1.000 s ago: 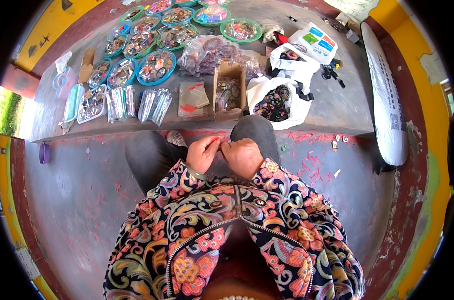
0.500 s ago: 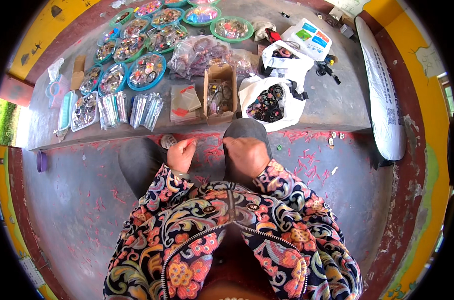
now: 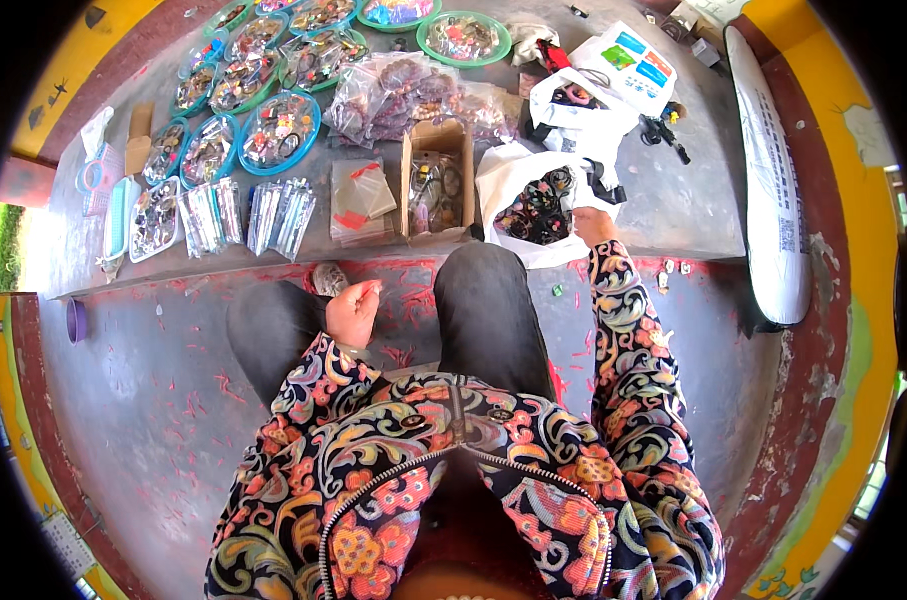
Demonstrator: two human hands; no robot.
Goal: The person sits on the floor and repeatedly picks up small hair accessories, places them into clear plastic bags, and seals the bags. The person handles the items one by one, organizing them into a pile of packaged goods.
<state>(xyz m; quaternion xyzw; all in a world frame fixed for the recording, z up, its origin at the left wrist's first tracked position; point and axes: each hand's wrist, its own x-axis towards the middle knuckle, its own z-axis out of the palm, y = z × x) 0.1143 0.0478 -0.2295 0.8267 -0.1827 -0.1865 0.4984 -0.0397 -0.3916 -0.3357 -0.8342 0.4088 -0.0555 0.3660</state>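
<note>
My left hand is closed beside my left knee, its thumb and fingertips pressed together. A hint of red shows at the fingertips, too small to name. My right arm stretches forward, and my right hand is at the right side of an open white plastic bag. Inside the bag lies a heap of small black things with coloured bits. The right fingers are partly hidden against the bag, so their grip is unclear. Left of the bag stands an open cardboard box holding small packed items.
On the raised ledge are basins of small goods, clear plastic packets, bundled pens and flat clear sheets. A second white bag stands behind. Red scraps litter the floor. A long white sack stands at the right.
My right hand has moved from above my right knee, forward and right, to the white bag. My left hand stays closed near my left knee, shifted slightly.
</note>
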